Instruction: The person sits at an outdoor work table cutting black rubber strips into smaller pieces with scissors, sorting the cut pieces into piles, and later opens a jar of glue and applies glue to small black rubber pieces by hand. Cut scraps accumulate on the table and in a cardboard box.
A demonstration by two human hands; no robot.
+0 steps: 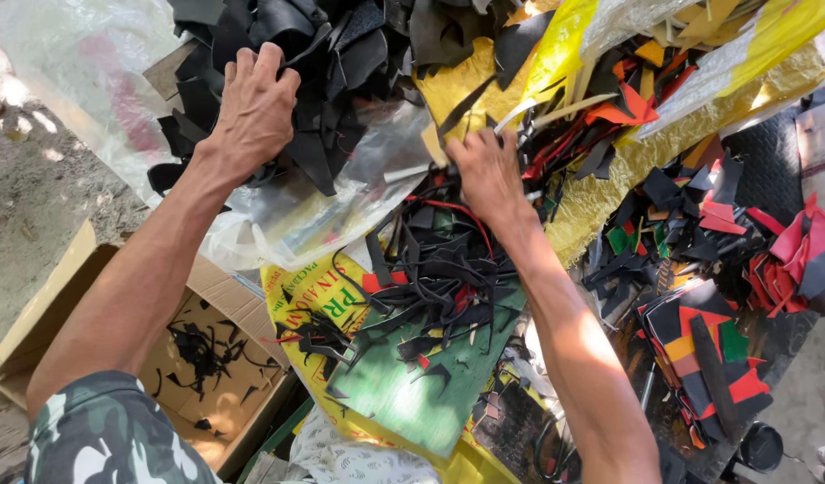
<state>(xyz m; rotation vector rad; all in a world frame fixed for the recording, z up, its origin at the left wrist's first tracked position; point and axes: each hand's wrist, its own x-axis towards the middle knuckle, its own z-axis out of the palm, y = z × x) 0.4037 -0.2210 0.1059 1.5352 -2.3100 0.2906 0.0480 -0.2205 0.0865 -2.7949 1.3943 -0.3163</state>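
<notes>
Your left hand (pixel 251 103) presses flat, fingers spread, on black scraps (pixel 314 54) heaped in a clear plastic bag (pixel 377 157); your right hand (pixel 486 175) digs into mixed black and red strips (pixel 430 260) above a green sheet (pixel 412 394), its grip hidden. A cardboard box (pixel 63 296) sits below left.

My left hand (pixel 251 108) lies on scraps (pixel 332 54) upper left; my right (pixel 486 175) centre; box (pixel 206 358) lower left.

Right hand's (pixel 489 175) fingertips are buried in scraps (pixel 556 134) (grip perhaps closed, unclear).
</notes>
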